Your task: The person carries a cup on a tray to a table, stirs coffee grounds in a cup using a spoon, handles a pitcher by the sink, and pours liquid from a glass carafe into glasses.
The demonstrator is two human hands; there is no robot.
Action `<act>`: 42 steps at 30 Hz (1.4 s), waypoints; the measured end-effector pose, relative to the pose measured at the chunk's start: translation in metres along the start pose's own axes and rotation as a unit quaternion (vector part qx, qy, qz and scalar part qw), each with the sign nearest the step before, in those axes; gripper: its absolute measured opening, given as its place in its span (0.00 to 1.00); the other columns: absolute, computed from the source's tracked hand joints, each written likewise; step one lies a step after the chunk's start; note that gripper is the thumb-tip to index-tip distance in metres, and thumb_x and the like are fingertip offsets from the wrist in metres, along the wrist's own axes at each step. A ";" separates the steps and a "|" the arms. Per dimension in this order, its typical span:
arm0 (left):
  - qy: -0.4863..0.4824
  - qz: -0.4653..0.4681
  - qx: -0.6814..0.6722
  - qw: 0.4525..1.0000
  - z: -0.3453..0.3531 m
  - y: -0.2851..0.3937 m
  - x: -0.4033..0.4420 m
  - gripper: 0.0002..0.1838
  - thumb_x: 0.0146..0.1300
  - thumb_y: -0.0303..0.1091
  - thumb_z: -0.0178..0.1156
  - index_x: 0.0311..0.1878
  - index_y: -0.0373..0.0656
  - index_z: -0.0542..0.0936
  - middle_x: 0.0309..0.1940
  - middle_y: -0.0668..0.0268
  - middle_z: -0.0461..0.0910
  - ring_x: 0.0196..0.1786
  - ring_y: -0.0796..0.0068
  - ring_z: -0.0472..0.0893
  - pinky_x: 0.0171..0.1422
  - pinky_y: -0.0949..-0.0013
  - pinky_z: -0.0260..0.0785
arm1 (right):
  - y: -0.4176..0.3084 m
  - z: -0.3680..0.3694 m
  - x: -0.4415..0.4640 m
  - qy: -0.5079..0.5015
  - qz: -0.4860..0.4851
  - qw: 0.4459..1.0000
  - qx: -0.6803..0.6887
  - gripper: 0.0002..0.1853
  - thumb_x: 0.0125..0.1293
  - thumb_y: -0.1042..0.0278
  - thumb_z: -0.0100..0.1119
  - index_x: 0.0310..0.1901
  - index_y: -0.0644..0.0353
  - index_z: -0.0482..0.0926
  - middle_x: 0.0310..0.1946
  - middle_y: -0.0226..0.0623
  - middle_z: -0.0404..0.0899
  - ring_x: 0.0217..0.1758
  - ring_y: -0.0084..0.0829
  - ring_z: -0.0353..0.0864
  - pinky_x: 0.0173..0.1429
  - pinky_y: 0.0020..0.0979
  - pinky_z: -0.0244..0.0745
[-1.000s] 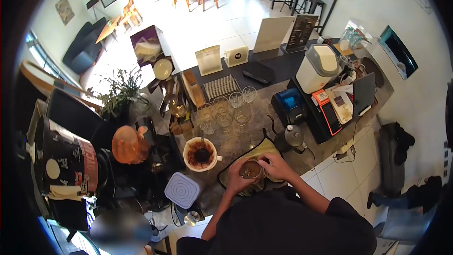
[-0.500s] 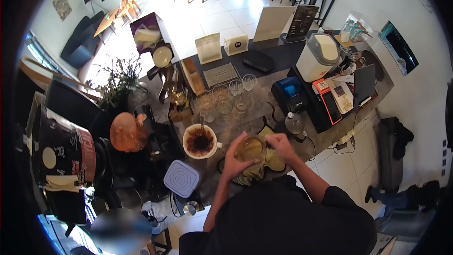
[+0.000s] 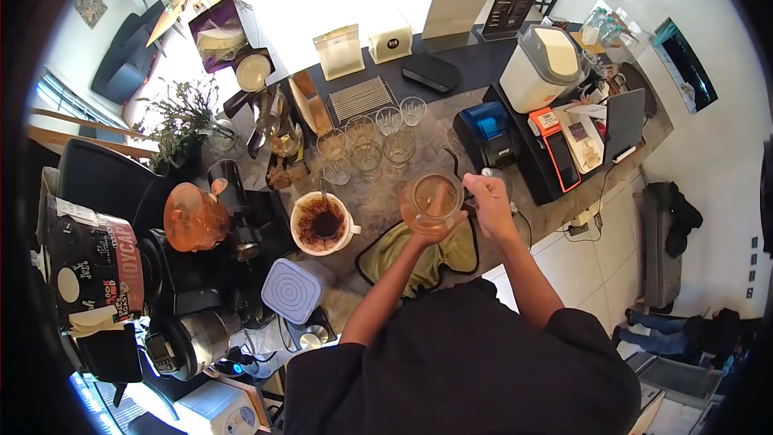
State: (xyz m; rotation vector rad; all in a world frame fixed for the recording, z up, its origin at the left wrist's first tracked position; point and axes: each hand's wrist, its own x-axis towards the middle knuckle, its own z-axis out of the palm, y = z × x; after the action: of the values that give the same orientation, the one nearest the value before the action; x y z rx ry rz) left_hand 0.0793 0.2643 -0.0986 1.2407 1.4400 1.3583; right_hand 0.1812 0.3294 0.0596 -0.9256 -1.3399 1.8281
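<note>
A clear glass server [image 3: 435, 196] is held up over the counter. My left hand [image 3: 431, 224] cups it from below and the left side, its fingers showing through the glass. At its right side, my right hand [image 3: 489, 200] is closed in a pinch, seemingly on the handle. Beneath my hands lies a green cloth [image 3: 423, 256] with a dark edge. To the left stands a white dripper [image 3: 321, 224] with coffee grounds and a spoon in it. Several drinking glasses [image 3: 365, 156] stand beyond my hands.
A square-lidded container [image 3: 294, 290] and an orange dripper [image 3: 196, 216] are at the left. On the right are a blue-black printer [image 3: 489, 130], a card terminal [image 3: 557, 153] and a white bin [image 3: 538, 72]. A person [image 3: 684, 333] is at the far right.
The glass server has risen off the green cloth and moved away from my body, with both hands around it. The cloth now shows more fully. The view has shifted.
</note>
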 end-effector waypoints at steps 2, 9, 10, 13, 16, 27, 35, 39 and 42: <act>0.072 0.059 -0.046 0.995 0.004 0.006 0.015 0.38 0.70 0.50 0.70 0.75 0.39 0.69 0.72 0.53 0.73 0.78 0.55 0.68 0.83 0.53 0.57 | -0.014 -0.003 0.001 0.036 -0.001 0.999 -0.014 0.14 0.79 0.63 0.61 0.33 0.58 0.84 0.30 0.19 0.78 0.29 0.10 0.71 0.36 0.22 0.68; -0.055 -0.071 -0.163 0.983 0.012 -0.013 0.044 0.46 0.65 0.45 0.72 0.81 0.39 0.63 0.76 0.53 0.70 0.79 0.55 0.67 0.83 0.54 0.59 | -0.033 -0.022 0.025 -0.023 -0.011 1.000 -0.009 0.13 0.80 0.64 0.60 0.37 0.59 0.86 0.31 0.23 0.84 0.31 0.14 0.81 0.40 0.23 0.76; -0.030 -0.063 -0.208 0.976 0.013 -0.017 0.049 0.43 0.66 0.42 0.72 0.79 0.41 0.65 0.75 0.55 0.71 0.77 0.57 0.70 0.80 0.55 0.62 | -0.032 -0.027 0.031 -0.010 -0.018 1.000 0.011 0.12 0.80 0.64 0.60 0.38 0.60 0.87 0.32 0.25 0.85 0.33 0.15 0.83 0.41 0.24 0.78; 0.001 -0.104 -0.117 0.988 0.019 -0.040 0.079 0.37 0.69 0.37 0.71 0.77 0.42 0.67 0.74 0.59 0.72 0.74 0.62 0.73 0.77 0.58 0.67 | -0.042 -0.034 0.040 -0.032 -0.016 0.999 0.007 0.12 0.79 0.64 0.60 0.41 0.61 0.88 0.33 0.27 0.87 0.34 0.17 0.84 0.42 0.25 0.80; 0.006 -0.073 -0.094 0.993 0.021 -0.052 0.075 0.32 0.72 0.35 0.69 0.75 0.42 0.69 0.71 0.61 0.75 0.72 0.65 0.75 0.74 0.59 0.69 | -0.044 -0.038 0.052 -0.052 -0.008 0.998 -0.015 0.12 0.80 0.63 0.60 0.42 0.61 0.88 0.33 0.27 0.87 0.34 0.17 0.84 0.43 0.25 0.79; 0.115 -0.096 -0.051 0.987 -0.010 0.018 -0.023 0.20 0.60 0.20 0.56 0.53 0.42 0.89 0.50 0.61 0.90 0.56 0.67 0.85 0.63 0.62 0.75 | -0.053 -0.004 0.096 -0.007 -0.034 0.999 -0.023 0.14 0.80 0.58 0.63 0.35 0.55 0.85 0.24 0.13 0.70 0.27 0.09 0.63 0.36 0.22 0.64; 0.046 -0.155 -0.230 0.960 -0.028 0.032 -0.063 0.27 0.77 0.23 0.48 0.77 0.44 0.71 0.62 0.60 0.85 0.60 0.72 0.84 0.65 0.66 0.72 | -0.040 -0.025 0.131 -0.015 -0.025 0.999 0.015 0.17 0.80 0.65 0.59 0.28 0.52 0.75 0.23 0.17 0.63 0.27 0.13 0.60 0.36 0.23 0.59; 0.097 -0.118 -0.298 0.942 -0.038 0.026 -0.044 0.24 0.82 0.30 0.51 0.78 0.44 0.69 0.63 0.57 0.84 0.59 0.72 0.84 0.63 0.67 0.74 | -0.034 -0.039 0.144 -0.054 -0.042 0.998 -0.013 0.15 0.79 0.66 0.60 0.29 0.53 0.75 0.23 0.17 0.62 0.27 0.15 0.61 0.36 0.24 0.60; 0.050 -0.113 -0.262 0.957 -0.052 0.027 -0.013 0.29 0.81 0.33 0.55 0.82 0.44 0.62 0.68 0.58 0.80 0.66 0.67 0.81 0.68 0.63 0.71 | -0.033 -0.030 0.150 -0.040 -0.024 0.992 -0.119 0.16 0.79 0.65 0.60 0.29 0.55 0.74 0.24 0.19 0.64 0.28 0.15 0.62 0.36 0.24 0.59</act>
State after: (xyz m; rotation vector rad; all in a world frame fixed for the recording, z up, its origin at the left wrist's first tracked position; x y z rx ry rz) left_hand 0.0357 0.2386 -0.0667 0.6536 1.1377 1.5271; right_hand 0.1328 0.4778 0.0628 -0.9408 -1.6436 1.7086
